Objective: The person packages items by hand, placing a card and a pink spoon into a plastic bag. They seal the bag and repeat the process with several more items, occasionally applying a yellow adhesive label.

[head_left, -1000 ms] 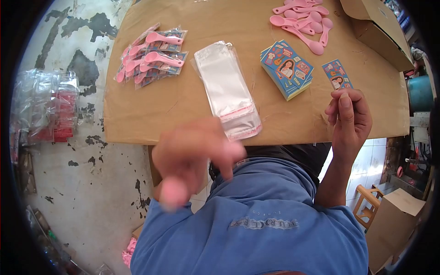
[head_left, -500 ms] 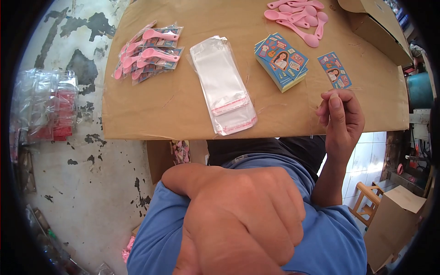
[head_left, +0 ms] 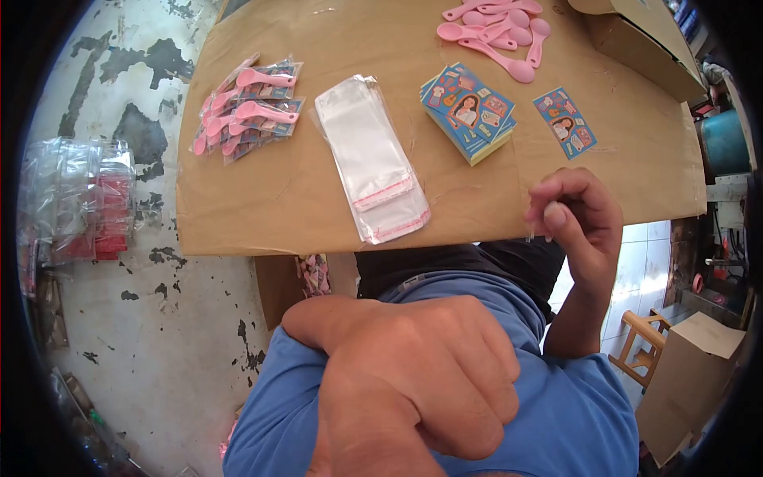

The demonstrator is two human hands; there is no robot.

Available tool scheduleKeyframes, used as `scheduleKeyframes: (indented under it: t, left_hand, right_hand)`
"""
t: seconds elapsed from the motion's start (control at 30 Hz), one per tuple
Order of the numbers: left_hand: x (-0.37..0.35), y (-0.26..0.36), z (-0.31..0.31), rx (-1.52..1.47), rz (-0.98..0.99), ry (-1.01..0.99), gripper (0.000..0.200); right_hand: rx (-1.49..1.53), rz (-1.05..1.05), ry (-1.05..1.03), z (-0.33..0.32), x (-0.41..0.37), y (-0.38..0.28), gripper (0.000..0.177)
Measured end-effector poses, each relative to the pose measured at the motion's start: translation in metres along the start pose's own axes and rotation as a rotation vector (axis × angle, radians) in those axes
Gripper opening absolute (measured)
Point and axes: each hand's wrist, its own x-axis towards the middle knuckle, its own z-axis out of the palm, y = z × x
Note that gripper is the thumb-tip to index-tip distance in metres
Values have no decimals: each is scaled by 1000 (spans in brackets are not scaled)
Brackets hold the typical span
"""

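Note:
My left hand (head_left: 421, 374) is raised close to the camera, above my blue shirt, its fingers curled into a fist. The fingertips are turned away, so anything inside is hidden. Past the table's front edge, my right hand (head_left: 584, 226) has loosely bent fingers, with a gap between thumb and forefinger and nothing clearly held. Nearest to it lies a single blue printed card (head_left: 565, 123). Left of that sits a stack of the same cards (head_left: 469, 111). Clear plastic bags (head_left: 367, 151) with red-edged flaps lie piled mid-table.
Bagged pink spoons with cards (head_left: 246, 111) are heaped at the table's left. Loose pink spoons (head_left: 501, 32) lie at the back, near an open cardboard box (head_left: 640, 44). Another carton (head_left: 691, 381) and a wooden stool (head_left: 636, 346) stand on the floor at right.
My right hand's thumb and forefinger have moved apart. The view has shifted slightly, so the table things appear further left and lower. The left hand stays in a fist.

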Motion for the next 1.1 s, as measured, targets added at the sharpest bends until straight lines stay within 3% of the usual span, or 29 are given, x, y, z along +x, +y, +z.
scheduleKeyframes:
  t: [0.1, 0.17, 0.23, 0.3, 0.37, 0.4, 0.47, 0.5, 0.53, 0.57, 0.63, 0.73, 0.8, 1.0, 1.1]
  left_hand:
    - [-4, 4, 0, -36, -84, 19, 65]
    - [-2, 4, -1, -53, -105, 53, 67]
    - [0, 1, 0, -83, -103, 116, 69]
    - [0, -6, -3, -116, -92, 143, 69]
    - [2, -11, -5, -137, -82, 141, 69]
    - [3, -11, -6, -145, -77, 138, 69]
    - [5, -13, -8, -153, -70, 131, 69]
    - [6, -14, -8, -158, -77, 132, 68]
    - [7, -14, -6, -158, -77, 131, 68]
    - [8, -16, -4, -159, -80, 130, 68]
    - [10, -20, -3, -172, -94, 134, 68]
    - [11, -28, -3, -199, -118, 137, 68]
    - [11, -31, 1, -208, -122, 155, 68]
    - [13, -43, 4, -249, -118, 151, 68]
    - [15, -46, 5, -266, -111, 134, 68]
  right_hand:
    - [140, 71, -227, -19, -19, -7, 19]
    - [169, 15, -539, -44, -22, 0, 18]
    - [198, 223, -856, -71, -31, 7, 19]
    - [306, 445, -975, -94, -45, 37, 22]
    - [396, 725, -536, -146, -92, 91, 23]
    - [286, 678, -161, -174, -116, 128, 24]
    - [174, 680, 889, -223, -156, 201, 28]
    - [-124, 649, 1239, -300, -219, 285, 26]
    - [-268, 845, 1208, -351, -261, 313, 36]
    - [-188, 890, 1288, -387, -298, 342, 41]
    - [130, 793, 1447, -339, -283, 348, 47]
    - [145, 850, 902, -228, -212, 307, 64]
    - [-65, 843, 622, -197, -172, 304, 70]
    - [-1372, 665, 47, -182, -81, 315, 61]
    - [-1671, 556, -73, -181, -51, 319, 60]
